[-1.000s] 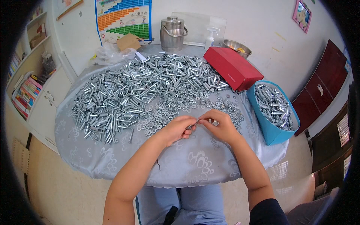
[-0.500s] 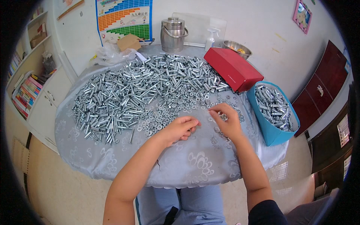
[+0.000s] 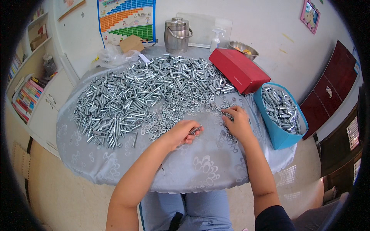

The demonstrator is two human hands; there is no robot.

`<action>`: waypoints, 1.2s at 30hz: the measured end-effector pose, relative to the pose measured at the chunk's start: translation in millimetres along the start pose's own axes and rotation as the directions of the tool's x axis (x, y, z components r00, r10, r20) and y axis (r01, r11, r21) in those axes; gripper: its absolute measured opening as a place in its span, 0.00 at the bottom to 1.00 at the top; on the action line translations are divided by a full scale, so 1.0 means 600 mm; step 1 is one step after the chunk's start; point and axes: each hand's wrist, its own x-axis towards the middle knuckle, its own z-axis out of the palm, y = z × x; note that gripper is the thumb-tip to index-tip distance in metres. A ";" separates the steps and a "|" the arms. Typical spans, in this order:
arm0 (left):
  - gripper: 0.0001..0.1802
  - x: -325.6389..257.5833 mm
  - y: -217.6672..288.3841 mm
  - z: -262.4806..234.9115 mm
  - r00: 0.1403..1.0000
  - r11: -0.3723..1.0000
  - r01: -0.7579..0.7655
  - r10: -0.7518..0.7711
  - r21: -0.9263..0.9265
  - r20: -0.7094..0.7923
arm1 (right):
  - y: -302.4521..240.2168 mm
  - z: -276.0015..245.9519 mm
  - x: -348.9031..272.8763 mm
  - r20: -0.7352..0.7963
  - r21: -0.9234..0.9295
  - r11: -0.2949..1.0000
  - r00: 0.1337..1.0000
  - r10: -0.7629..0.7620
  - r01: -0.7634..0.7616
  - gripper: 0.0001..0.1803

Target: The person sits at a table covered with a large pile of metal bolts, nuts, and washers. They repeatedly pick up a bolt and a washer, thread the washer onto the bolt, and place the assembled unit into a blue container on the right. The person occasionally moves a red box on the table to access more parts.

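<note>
My left hand (image 3: 180, 133) is closed around a metal bolt (image 3: 195, 130), whose end shows past the fingertips, just above the grey tablecloth. My right hand (image 3: 238, 123) is over the small scatter of washers at the right of the table, its fingers curled toward the thumb. Whatever lies between those fingertips is too small to make out. Loose washers and nuts (image 3: 163, 120) spread in front of my left hand. Behind and to the left of them lies a large heap of silver bolts (image 3: 111, 102).
A blue fabric bin (image 3: 279, 134) full of bolts stands at the right edge of the table. Beside it lies a red box (image 3: 241, 71). Toward the wall are a metal bowl (image 3: 235, 45), a spray bottle (image 3: 215, 40), a steel pot (image 3: 176, 36) and a plastic bag (image 3: 115, 56).
My right hand has moved a little to the right, from near the left hand to the scattered washers. My left hand has turned slightly, and the bolt in it now shows.
</note>
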 end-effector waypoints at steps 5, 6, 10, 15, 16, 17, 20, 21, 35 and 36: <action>0.12 -0.001 0.002 0.000 1.000 1.000 -0.005 0.005 -0.004 0.003 | 0.002 -0.001 -0.001 0.027 -0.110 0.993 0.999 0.034 -0.031 0.16; 0.12 -0.001 0.002 0.000 1.000 1.000 -0.003 0.003 -0.004 0.003 | 0.002 -0.001 -0.001 0.033 -0.120 0.992 0.999 0.042 -0.038 0.17; 0.12 -0.001 0.002 0.002 1.000 1.000 0.003 -0.003 0.016 0.005 | 0.006 0.007 -0.001 -0.029 -0.157 0.985 0.997 0.069 -0.072 0.22; 0.12 -0.001 -0.001 -0.001 1.000 1.000 -0.010 0.009 0.019 0.005 | 0.025 0.021 0.007 -0.068 -0.144 0.986 0.995 0.076 -0.085 0.23; 0.12 -0.001 0.001 0.000 1.000 1.000 -0.008 0.008 0.024 0.002 | 0.032 0.023 0.009 -0.055 -0.151 0.985 0.996 0.077 -0.085 0.23; 0.12 -0.001 0.002 0.001 1.000 1.000 -0.005 0.005 0.024 0.001 | 0.039 0.025 0.011 -0.061 -0.165 0.982 0.995 0.078 -0.087 0.21; 0.12 0.001 0.001 0.002 1.000 1.000 0.002 -0.002 0.030 -0.002 | 0.055 0.026 0.014 -0.069 -0.196 0.976 0.994 0.079 -0.091 0.17; 0.12 0.000 0.002 0.003 1.000 0.999 0.001 -0.001 0.037 -0.002 | 0.056 0.023 0.015 -0.066 -0.197 0.976 0.995 0.079 -0.090 0.15; 0.12 -0.001 0.001 0.006 1.000 0.999 -0.006 0.007 0.041 -0.025 | 0.033 0.000 0.016 -0.080 -0.136 0.987 0.994 0.070 -0.081 0.08; 0.12 -0.001 0.001 0.005 1.000 0.999 -0.009 0.010 0.038 -0.025 | 0.033 -0.001 0.018 -0.077 -0.135 0.987 0.994 0.076 -0.086 0.07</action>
